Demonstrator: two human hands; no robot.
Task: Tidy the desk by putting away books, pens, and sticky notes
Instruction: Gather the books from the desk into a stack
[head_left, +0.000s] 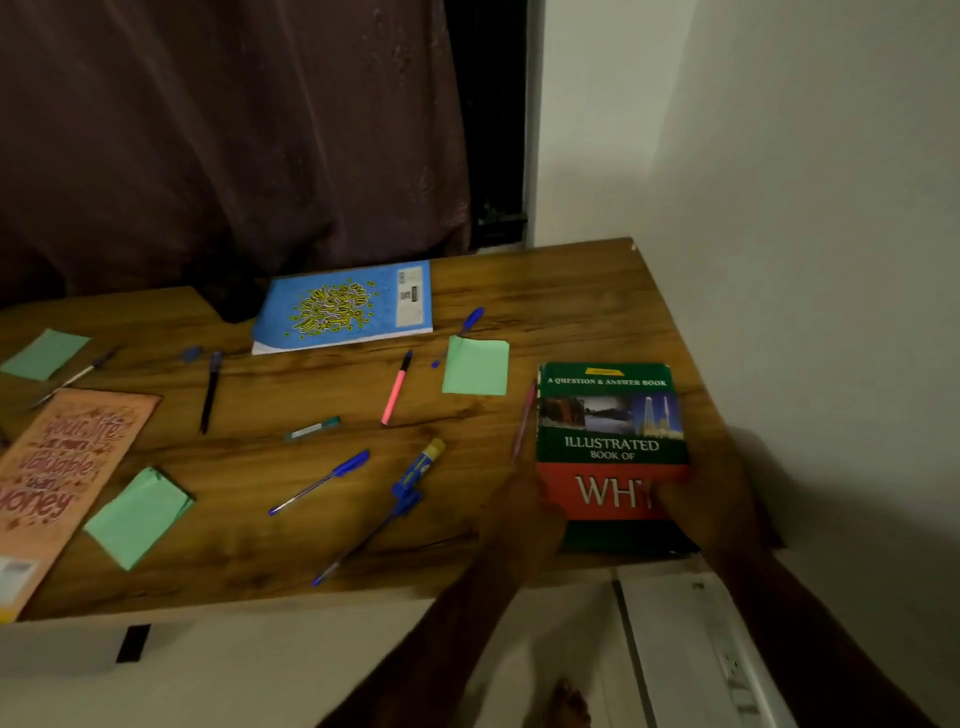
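Observation:
A thick green and red book (610, 441) lies at the desk's right front corner. My right hand (717, 504) grips its near right corner, thumb on the cover. My left hand (524, 512) touches its near left edge; the fingers are too dark to make out. A pink pen (524, 418) lies along the book's left side. A blue notebook (345, 307) lies at the back and an orange book (57, 478) at the left. Green sticky notes (476, 366) (137, 517) (44, 354) and several pens (397, 387) (319, 482) (210, 391) lie scattered between them.
The wooden desk (571, 312) stands against a white wall on the right and a dark curtain (234, 145) behind. A glue stick (420, 467), a small teal tube (312, 429) and a blue cap (191, 354) lie mid-desk. A power strip (737, 675) sits on the floor.

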